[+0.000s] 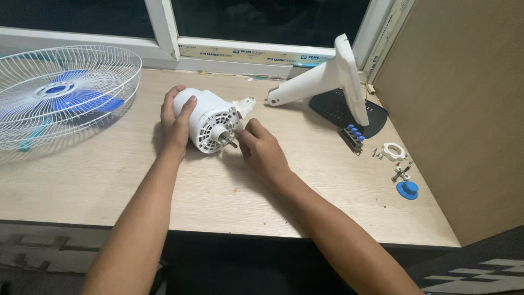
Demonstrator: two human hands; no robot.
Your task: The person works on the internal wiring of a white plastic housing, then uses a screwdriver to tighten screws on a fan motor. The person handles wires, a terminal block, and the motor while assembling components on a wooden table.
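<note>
Both my arms are bare from where they enter view near the table's [82, 202] front edge, all the way to the fingertips; no sleeve or cuff shows anywhere on them. My left hand [176, 121] wears no ring, no glove and no bandage, and its wrist carries no watch or band. My right hand [263, 150] is just as plain, with an unadorned wrist. My fingernails are short and unpainted. My forearms are slim.
</note>
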